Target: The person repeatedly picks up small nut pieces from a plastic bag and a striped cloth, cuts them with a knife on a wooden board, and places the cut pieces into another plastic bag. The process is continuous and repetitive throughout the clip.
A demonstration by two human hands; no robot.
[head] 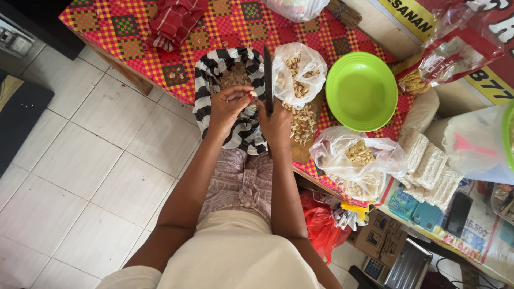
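My left hand pinches a small pale clove-like piece between thumb and fingertips. My right hand grips a dark-bladed knife with the blade pointing away, its edge next to the piece. Both hands hover over a black-and-white striped plastic bag that holds brownish peelings. To the right, peeled pale pieces lie heaped on a wooden cutting board, and a clear plastic bag with more of them sits behind it.
A lime green bowl stands on the red and yellow checked tablecloth. Another clear bag of pale pieces lies at the table's near edge. White blocks are stacked at right. A red cloth lies at the back. White floor tiles spread to the left.
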